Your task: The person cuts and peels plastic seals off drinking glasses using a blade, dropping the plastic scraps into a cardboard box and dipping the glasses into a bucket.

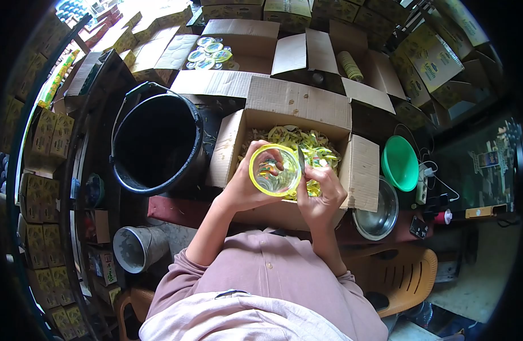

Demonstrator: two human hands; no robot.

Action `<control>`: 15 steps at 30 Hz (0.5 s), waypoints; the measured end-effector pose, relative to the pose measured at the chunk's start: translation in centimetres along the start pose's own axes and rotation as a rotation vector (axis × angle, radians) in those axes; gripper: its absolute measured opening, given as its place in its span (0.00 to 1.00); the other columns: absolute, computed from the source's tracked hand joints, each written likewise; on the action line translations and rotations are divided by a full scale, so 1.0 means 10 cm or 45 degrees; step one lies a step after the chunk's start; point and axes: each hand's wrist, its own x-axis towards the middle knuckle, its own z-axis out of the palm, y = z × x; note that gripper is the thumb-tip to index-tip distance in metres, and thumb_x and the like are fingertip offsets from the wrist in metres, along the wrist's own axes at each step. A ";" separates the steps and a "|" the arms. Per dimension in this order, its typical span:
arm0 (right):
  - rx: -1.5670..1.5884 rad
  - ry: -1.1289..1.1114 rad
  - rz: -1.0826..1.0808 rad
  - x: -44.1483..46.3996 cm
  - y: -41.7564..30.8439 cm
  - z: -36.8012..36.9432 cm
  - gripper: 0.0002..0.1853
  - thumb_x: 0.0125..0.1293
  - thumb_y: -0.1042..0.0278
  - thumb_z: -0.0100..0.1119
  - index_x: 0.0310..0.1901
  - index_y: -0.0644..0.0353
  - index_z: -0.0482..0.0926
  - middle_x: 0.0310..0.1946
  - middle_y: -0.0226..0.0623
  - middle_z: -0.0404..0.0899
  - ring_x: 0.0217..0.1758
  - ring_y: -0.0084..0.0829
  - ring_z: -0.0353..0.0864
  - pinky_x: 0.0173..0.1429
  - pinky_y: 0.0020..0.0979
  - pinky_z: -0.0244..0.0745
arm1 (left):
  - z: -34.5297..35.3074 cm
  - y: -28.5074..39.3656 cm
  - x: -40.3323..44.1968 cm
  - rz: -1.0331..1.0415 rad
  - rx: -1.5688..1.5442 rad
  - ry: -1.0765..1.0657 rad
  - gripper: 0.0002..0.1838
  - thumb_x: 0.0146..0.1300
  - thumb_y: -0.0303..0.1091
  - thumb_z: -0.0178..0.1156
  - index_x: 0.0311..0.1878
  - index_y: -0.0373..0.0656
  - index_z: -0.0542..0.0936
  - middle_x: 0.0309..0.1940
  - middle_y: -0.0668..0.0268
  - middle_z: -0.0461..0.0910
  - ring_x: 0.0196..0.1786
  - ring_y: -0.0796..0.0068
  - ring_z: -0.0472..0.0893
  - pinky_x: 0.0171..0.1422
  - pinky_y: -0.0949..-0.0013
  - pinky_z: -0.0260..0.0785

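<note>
Holding the yellow-rimmed cup (275, 184) in your left hand (240, 186) over the carton (298, 111), toward its near edge, you're grasping a blade (301, 159) in your right hand (323, 196); angling it clear of the left is looking wise!

"Lemon" printed on yellow carton (426, 58), upper right.

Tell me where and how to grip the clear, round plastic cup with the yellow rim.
Grip the cup around its rounded outer wall, probably best from the left, as the left hand does: its rim faces the camera, and the right hand holds what looks like a thin dark blade at the rim's right edge.
</note>
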 end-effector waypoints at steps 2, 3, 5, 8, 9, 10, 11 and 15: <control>0.021 0.015 -0.044 0.02 0.03 0.00 0.12 0.43 0.87 0.61 0.31 0.64 0.76 0.26 0.38 0.77 0.30 0.31 0.78 0.36 0.28 0.73 | 0.02 -0.02 -0.02 0.014 -0.055 -0.029 0.40 0.37 0.27 0.73 0.55 0.40 0.60 0.38 0.66 0.68 0.43 0.79 0.72 0.44 0.76 0.69; 0.052 0.006 -0.031 0.03 0.03 -0.01 0.12 0.43 0.87 0.61 0.31 0.65 0.76 0.26 0.38 0.77 0.30 0.30 0.78 0.36 0.27 0.72 | 0.01 -0.04 -0.03 0.020 -0.060 -0.054 0.41 0.37 0.28 0.73 0.55 0.40 0.59 0.39 0.66 0.68 0.44 0.79 0.72 0.44 0.76 0.69; 0.114 -0.015 -0.004 0.03 0.04 -0.02 0.12 0.43 0.88 0.61 0.31 0.65 0.76 0.25 0.38 0.76 0.29 0.29 0.77 0.35 0.26 0.72 | -0.03 -0.05 -0.03 0.030 -0.069 -0.104 0.43 0.37 0.28 0.73 0.57 0.40 0.58 0.40 0.65 0.69 0.45 0.78 0.72 0.45 0.76 0.69; 0.154 -0.025 0.051 0.01 0.06 -0.03 0.12 0.42 0.88 0.61 0.31 0.65 0.76 0.25 0.38 0.75 0.29 0.28 0.76 0.34 0.25 0.71 | -0.08 -0.07 -0.03 -0.003 -0.038 -0.219 0.45 0.37 0.28 0.73 0.59 0.39 0.57 0.43 0.64 0.69 0.48 0.77 0.71 0.49 0.74 0.68; 0.163 -0.027 0.042 0.01 0.05 -0.03 0.12 0.42 0.88 0.61 0.31 0.65 0.76 0.25 0.38 0.75 0.29 0.28 0.76 0.34 0.25 0.71 | -0.10 -0.09 -0.04 -0.012 -0.058 -0.231 0.45 0.37 0.28 0.73 0.59 0.39 0.57 0.44 0.64 0.69 0.49 0.76 0.71 0.50 0.74 0.67; 0.172 -0.028 0.032 0.02 0.03 -0.03 0.12 0.42 0.88 0.61 0.31 0.65 0.76 0.25 0.38 0.75 0.29 0.28 0.76 0.34 0.25 0.71 | -0.11 -0.13 -0.05 -0.019 -0.077 -0.245 0.46 0.37 0.29 0.73 0.59 0.39 0.57 0.44 0.64 0.69 0.49 0.76 0.70 0.52 0.74 0.67; 0.179 -0.030 0.023 0.03 0.03 -0.03 0.12 0.42 0.88 0.61 0.31 0.65 0.76 0.25 0.38 0.75 0.29 0.27 0.77 0.34 0.25 0.71 | -0.12 -0.15 -0.05 -0.027 -0.098 -0.258 0.46 0.36 0.29 0.73 0.59 0.38 0.56 0.45 0.64 0.69 0.50 0.75 0.70 0.53 0.73 0.66; 0.147 -0.037 -0.004 0.02 0.06 -0.02 0.12 0.42 0.88 0.61 0.31 0.65 0.76 0.26 0.38 0.76 0.29 0.27 0.77 0.34 0.24 0.71 | -0.12 -0.09 -0.04 -0.107 -0.155 -0.338 0.44 0.36 0.30 0.73 0.57 0.38 0.58 0.45 0.65 0.67 0.50 0.76 0.69 0.56 0.73 0.64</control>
